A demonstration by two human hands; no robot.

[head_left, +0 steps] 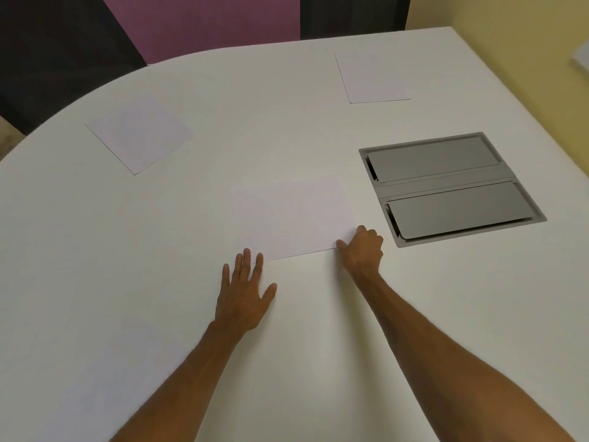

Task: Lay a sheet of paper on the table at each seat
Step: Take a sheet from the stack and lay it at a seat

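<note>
Three white sheets lie on the white table (302,129). One sheet (140,134) is at the far left near the curved edge, another sheet (371,76) at the far right near the back edge. The nearest sheet (291,216) lies in the middle. My right hand (361,250) is curled at that sheet's near right corner, pinching it with thumb and fingers. My left hand (243,293) rests flat on the table with fingers spread, its fingertips touching the sheet's near left corner. A faint pale patch at the lower left may be a further sheet; I cannot tell.
A grey metal cable hatch (449,186) with two closed flaps is set into the table right of my right hand. A purple chair back (204,23) stands behind the far edge. A yellow wall (526,43) runs along the right.
</note>
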